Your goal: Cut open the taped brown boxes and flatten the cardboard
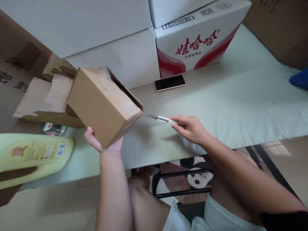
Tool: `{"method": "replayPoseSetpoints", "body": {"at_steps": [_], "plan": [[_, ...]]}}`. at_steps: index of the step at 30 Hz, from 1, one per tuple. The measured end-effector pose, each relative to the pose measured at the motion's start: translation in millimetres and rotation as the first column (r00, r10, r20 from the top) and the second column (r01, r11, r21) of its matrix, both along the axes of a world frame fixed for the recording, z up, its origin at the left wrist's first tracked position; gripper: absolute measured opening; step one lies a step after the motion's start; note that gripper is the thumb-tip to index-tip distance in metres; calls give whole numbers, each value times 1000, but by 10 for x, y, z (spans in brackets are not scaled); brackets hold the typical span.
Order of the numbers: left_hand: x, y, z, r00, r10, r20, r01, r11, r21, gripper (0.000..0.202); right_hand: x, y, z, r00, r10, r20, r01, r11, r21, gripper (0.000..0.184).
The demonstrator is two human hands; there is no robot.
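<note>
My left hand [106, 144] grips a brown cardboard box [98, 106] from below and holds it tilted above the table. The thumb shows at the box's lower left edge; the other fingers are mostly hidden beneath it. One flap stands slightly raised along the box's upper right side. In my right hand [190, 126] is a white utility knife [165, 119], its blade out and pointing left toward the box. A gap separates the blade tip from the cardboard.
A phone [170, 83] lies by a white-and-red carton [194, 48] at the back. White boxes [115, 57] stand behind. At left are torn cardboard [55, 118], a small clear bottle [55, 129] and a large yellow bottle [36, 154]. A blue object [299, 78] sits at the right edge.
</note>
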State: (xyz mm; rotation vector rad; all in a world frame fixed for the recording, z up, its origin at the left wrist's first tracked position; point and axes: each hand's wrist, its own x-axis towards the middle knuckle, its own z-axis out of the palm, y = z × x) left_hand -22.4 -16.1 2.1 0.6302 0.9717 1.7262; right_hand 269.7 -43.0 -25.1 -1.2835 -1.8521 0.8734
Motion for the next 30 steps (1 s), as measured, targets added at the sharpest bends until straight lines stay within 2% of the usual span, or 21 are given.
{"method": "replayPoseSetpoints", "body": {"at_steps": [3, 5, 7, 9, 11, 13, 15, 19, 21, 23, 25, 27, 30], "plan": [[-21, 1, 0, 998, -68, 15, 69, 993, -97, 44, 44, 74, -89, 960, -186, 211, 207, 975, -85, 38], [-17, -3, -29, 993, -118, 18, 120, 984, -130, 44, 42, 104, -157, 922, -223, 317, 254, 965, -59, 42], [-6, -8, -72, 987, -160, 19, 161, 977, -142, 41, 17, 104, -202, 928, -198, 314, 194, 980, 42, 42], [4, -14, -118, 980, -195, 34, 198, 967, -161, 40, -22, 79, -214, 967, -79, 241, 44, 988, 147, 42], [13, -23, -157, 971, -234, 39, 237, 953, -190, 43, -61, 45, -209, 984, 59, 171, -96, 971, 218, 45], [24, -31, -179, 965, -263, 18, 261, 942, -210, 48, -86, 20, -207, 984, 113, 138, -147, 951, 271, 49], [36, -35, -181, 968, -252, -20, 243, 950, -196, 52, -93, 12, -220, 987, 93, 133, -129, 945, 299, 53], [38, -20, -140, 994, -71, -85, 68, 997, -41, 59, -79, 36, -248, 987, 82, 139, -119, 952, 284, 61], [23, -16, -109, 992, 54, -113, -49, 998, 41, 60, -78, 56, -245, 988, 95, 126, -127, 954, 274, 62], [15, -28, -81, 981, 121, -151, -111, 991, 73, 61, -86, 84, -237, 989, 87, 118, -114, 964, 240, 62], [35, -52, -69, 980, 91, -177, -81, 995, 62, 61, -102, 124, -230, 988, 77, 133, -98, 981, 167, 62], [81, -74, -90, 982, -26, -185, 30, 999, 21, 62, -122, 168, -220, 984, 96, 150, -114, 987, 115, 58], [138, -68, -194, 974, -126, -189, 123, 992, -26, 67, -147, 204, -199, 981, 138, 134, -154, 981, 115, 48]]}}
